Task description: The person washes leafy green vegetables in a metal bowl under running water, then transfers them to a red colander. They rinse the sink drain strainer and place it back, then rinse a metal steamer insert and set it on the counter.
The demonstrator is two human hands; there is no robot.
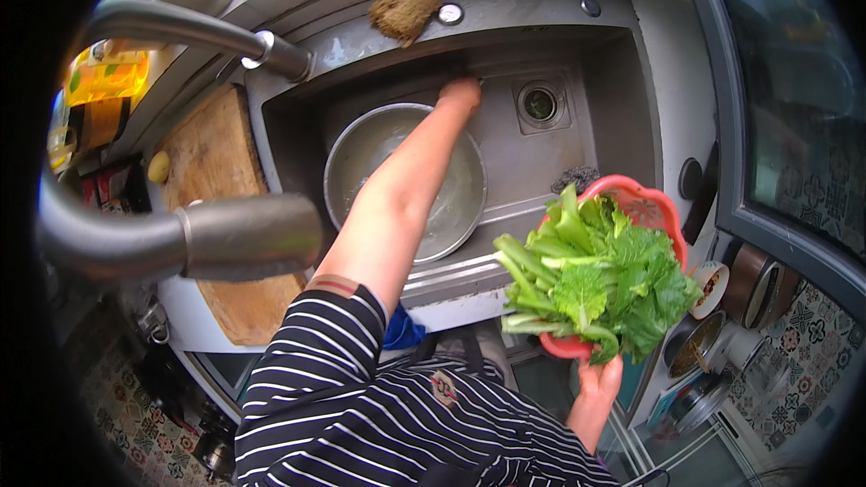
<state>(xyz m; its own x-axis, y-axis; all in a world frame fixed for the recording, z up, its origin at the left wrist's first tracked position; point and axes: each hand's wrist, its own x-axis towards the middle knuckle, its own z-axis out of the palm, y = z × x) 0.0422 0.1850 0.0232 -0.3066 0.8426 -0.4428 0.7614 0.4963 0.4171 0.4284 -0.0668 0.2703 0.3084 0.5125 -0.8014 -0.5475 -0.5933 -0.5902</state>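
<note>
Leafy greens [600,284] are sitting piled in the red colander [651,209], right hand [597,381] pinching its rim beyond the sink's right edge; left hand [460,92], fingers curled, is touching the sink [622,99] back wall above the steel bowl [347,158].

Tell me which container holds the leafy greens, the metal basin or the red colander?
The red colander, held up by the right hand beside the sink; the metal basin contains only water.
</note>
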